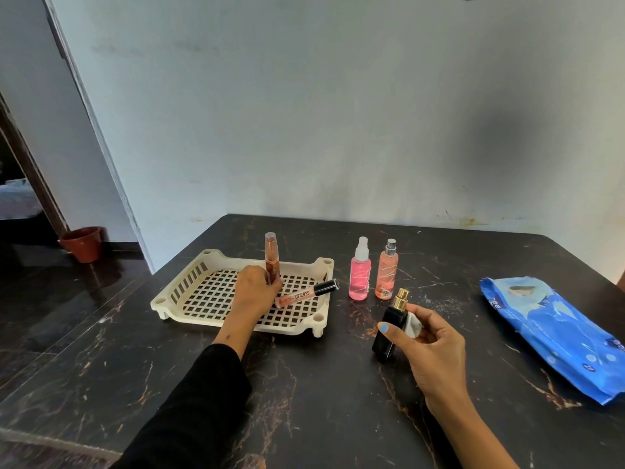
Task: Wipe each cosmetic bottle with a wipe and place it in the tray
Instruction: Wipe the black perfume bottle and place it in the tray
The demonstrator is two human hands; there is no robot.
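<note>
Left hand (254,288) grips upright brown tube (271,258) in cream lattice plastic tray (189,281); right hand (429,336) holds black gold-capped bottle (389,330) and white wipe (413,324).

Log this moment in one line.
left hand: holds brown bottle in tray | right hand: holds black bottle, wipe

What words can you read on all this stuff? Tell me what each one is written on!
"LIPGLOSS": on the lip gloss tube lying in the tray; the script before it is too blurred to read.
"ee": part of a word on the blue wipes pack; the rest is hidden or blurred.
Pink spray bottle and orange spray bottle: print too small to read.
</note>
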